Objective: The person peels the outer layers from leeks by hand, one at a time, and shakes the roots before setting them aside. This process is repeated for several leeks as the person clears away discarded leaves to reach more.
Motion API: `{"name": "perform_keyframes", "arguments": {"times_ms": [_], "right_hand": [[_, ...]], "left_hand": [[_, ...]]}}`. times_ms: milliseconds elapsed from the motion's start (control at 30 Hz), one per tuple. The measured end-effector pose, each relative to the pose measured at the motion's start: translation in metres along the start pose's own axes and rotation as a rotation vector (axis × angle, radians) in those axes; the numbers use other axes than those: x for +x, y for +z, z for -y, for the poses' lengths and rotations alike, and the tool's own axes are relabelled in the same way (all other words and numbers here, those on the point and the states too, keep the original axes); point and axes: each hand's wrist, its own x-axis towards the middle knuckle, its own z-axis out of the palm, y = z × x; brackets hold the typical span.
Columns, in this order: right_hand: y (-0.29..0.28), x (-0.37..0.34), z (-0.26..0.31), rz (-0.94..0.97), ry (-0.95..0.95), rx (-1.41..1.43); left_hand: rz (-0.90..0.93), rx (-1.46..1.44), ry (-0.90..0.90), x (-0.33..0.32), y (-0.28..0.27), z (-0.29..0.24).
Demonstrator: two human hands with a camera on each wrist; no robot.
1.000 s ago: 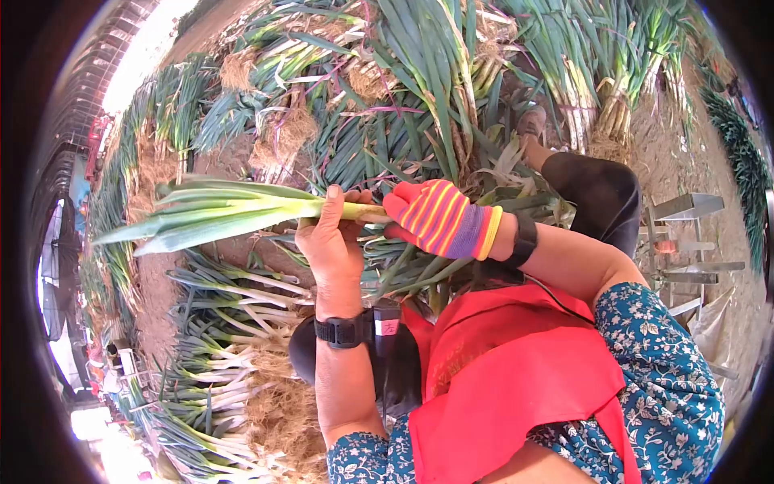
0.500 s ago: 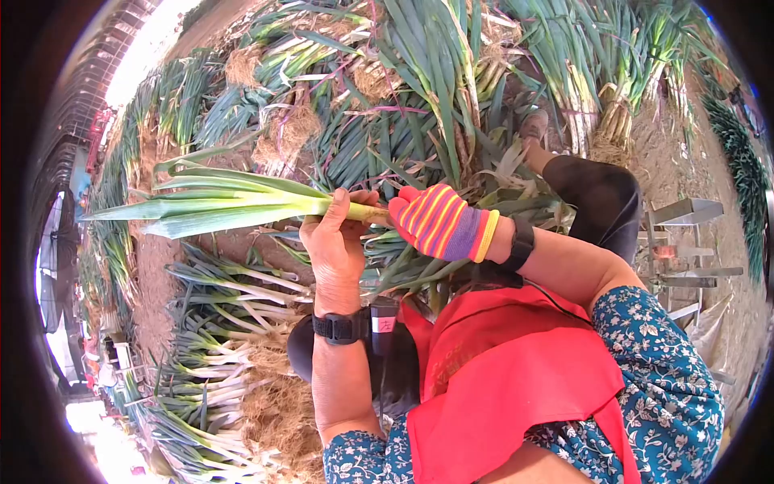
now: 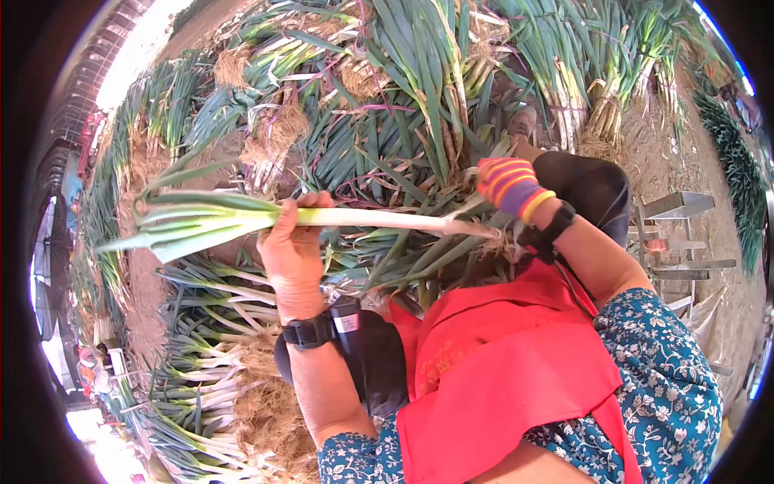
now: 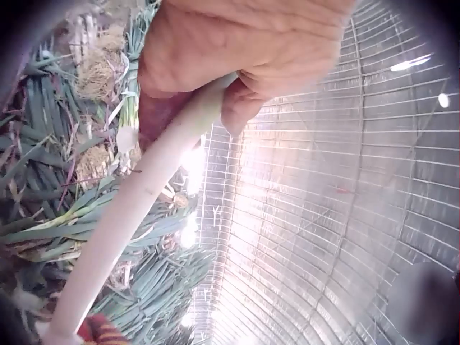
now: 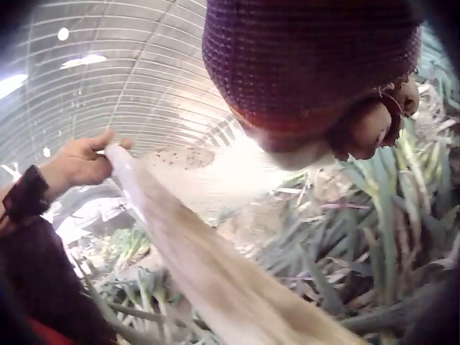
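Note:
A long leek [image 3: 371,218] lies nearly level across the head view, green leaves to the left and roots to the right. The bare left hand [image 3: 294,250] grips it just below the leaves; its thumb and fingers wrap the stalk [image 4: 122,223] in the left wrist view. Beside the root end, the right hand [image 3: 516,189] wears a striped glove and pinches a thin pale strip [image 3: 466,210] that runs off the stalk. Curled bare fingertips show past the glove [image 5: 309,72] in the right wrist view, above the pale stalk [image 5: 201,266].
Leeks with roots [image 3: 218,363] lie in a row at lower left. Tied bundles [image 3: 564,97] cover the ground beyond the hands. A metal frame [image 3: 681,206] stands at right, beside the person's bent leg [image 3: 584,189].
The right hand has moved right and slightly up, away from the left hand, uncovering the long white stalk and roots. The left hand has shifted left with the leek.

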Motion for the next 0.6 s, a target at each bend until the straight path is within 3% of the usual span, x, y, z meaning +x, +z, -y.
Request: {"name": "perform_keyframes", "arguments": {"times_ms": [67,133,200,400,433,467,600], "right_hand": [[0.009,-0.019,-0.038,0.039,0.057,-0.13],[0.017,-0.033,-0.07,0.097,0.164,-0.197],[0.02,-0.037,-0.095,0.302,0.284,-0.31],[0.041,-0.038,-0.146,0.247,0.241,-0.368],[0.082,-0.037,-0.183,0.285,0.36,-0.297],[0.078,-0.039,-0.183,0.285,0.364,-0.298],[0.018,-0.025,-0.137,0.365,0.356,-0.173]], "left_hand": [[0.06,0.055,0.01,0.002,-0.021,-0.004],[-0.006,-0.004,0.029,0.001,-0.035,-0.008],[-0.015,-0.021,0.041,-0.002,-0.047,-0.014],[-0.113,0.003,0.05,-0.02,-0.055,-0.022],[-0.085,0.065,0.089,-0.024,-0.059,-0.027],[-0.057,0.125,0.13,-0.027,-0.067,-0.034],[-0.376,0.118,0.212,-0.044,-0.125,-0.107]]}}
